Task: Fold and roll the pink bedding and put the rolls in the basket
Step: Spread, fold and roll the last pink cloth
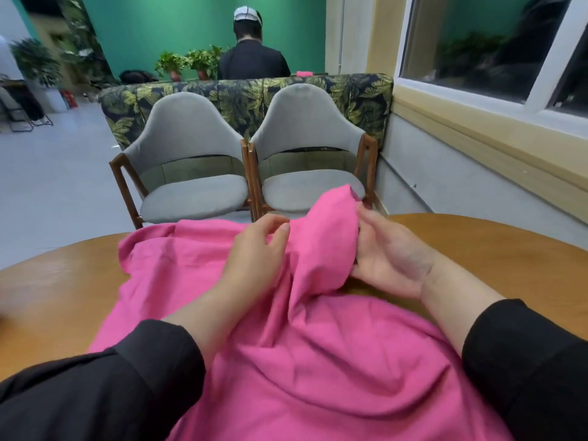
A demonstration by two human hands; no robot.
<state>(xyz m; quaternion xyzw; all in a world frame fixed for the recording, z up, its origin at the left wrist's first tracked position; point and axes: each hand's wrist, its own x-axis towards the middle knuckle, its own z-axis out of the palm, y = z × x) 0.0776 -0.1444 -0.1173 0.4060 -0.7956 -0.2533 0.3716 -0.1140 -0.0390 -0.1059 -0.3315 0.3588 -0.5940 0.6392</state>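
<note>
Head view: the round table (509,249) shows bare wood left and right, with two grey chairs (197,192) just past its far edge. Crumpled pink bedding (318,361) sprawls down the middle. The left hand (254,253) pinches a ridge, and the right hand (391,259) clasps the raised fold just beside it.

- A café-style lounge or break area, not a home.
- Two matching grey upholstered chairs (191,173) face a round wooden worktop (477,249).
- Behind them are a leaf-print booth sofa (241,93), potted plants (191,63), a green wall (159,27) and another seated person (253,58).
</note>
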